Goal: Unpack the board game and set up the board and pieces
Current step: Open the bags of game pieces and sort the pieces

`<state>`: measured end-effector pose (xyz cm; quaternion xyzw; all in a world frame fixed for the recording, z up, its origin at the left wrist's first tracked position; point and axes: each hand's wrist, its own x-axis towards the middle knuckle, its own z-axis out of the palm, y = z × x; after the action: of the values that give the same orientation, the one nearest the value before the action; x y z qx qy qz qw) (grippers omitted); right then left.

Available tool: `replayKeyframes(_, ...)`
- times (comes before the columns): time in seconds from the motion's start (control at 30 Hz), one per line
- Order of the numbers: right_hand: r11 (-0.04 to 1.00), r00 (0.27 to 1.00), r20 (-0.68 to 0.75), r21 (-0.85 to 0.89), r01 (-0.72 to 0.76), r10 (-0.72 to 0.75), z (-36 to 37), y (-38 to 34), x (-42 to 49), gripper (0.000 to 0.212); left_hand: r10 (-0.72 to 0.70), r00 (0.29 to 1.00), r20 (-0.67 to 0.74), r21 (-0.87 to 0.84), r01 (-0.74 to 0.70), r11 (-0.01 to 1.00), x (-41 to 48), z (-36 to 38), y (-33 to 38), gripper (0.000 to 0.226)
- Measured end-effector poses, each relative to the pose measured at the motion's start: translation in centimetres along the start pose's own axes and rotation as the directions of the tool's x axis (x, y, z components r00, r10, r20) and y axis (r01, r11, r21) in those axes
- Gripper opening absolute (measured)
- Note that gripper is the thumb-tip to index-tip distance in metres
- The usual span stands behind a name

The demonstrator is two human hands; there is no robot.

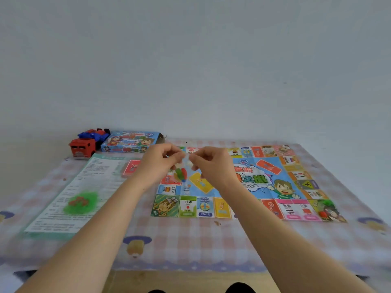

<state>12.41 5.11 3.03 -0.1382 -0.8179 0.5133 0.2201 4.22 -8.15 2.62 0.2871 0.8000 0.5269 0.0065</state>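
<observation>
The colourful paper game board [281, 182] lies unfolded on the table's right half. Above its left part, my left hand [159, 163] and my right hand [211, 163] both pinch the top of a small clear plastic bag [180, 174] that holds green, red, yellow and blue game pieces. The bag hangs between the two hands, off the board. A red card stack [131, 167] rests just left of my left hand. The blue game box [130, 142] lies at the back left, its right end open.
A printed instruction sheet [69, 199] lies on the left, with a heap of small green and red pieces [81, 201] on it. A red and blue toy truck [86, 143] stands at the back left corner. The checked tablecloth [190, 240] reaches the near table edge.
</observation>
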Motion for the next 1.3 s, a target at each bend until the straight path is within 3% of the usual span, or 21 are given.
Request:
replayKeyframes(0.23, 0.971, 0.999, 0.024, -0.240, -0.021, 0.028, -4.4, 0.9, -0.4, 0.010, 0.041, 0.997, 0.064, -0.071, -0.037, 0.997, -0.2, 3.6, 2.5, 0.009)
replayKeyframes(0.57, 0.980, 0.997, 0.004, -0.186, -0.069, 0.071, -8.0, 2.1, -1.2, 0.008, -0.004, 0.997, 0.073, -0.234, 0.021, 0.972, -0.6, 6.9, 3.8, 0.011)
replayKeyframes(0.83, 0.968, 0.992, 0.049, -0.232, -0.099, 0.114, -8.2, 2.4, -1.2, 0.020, 0.006, 0.997, 0.078, -0.207, 0.011, 0.978, -0.9, 7.3, 4.0, 0.009)
replayKeyframes(1.07, 0.965, 0.993, 0.102, -0.261, -0.031, 0.060, -8.1, 2.3, -1.2, 0.012, 0.021, 0.998, 0.062, -0.277, -0.003, 0.961, -0.8, 6.9, 4.0, 0.007)
replayKeyframes(1.3, 0.949, 0.999, 0.043, -0.317, 0.000, 0.014, -7.7, 2.2, -1.0, 0.012, 0.027, 0.998, 0.064, -0.276, -0.009, 0.961, -0.9, 6.9, 3.7, 0.007)
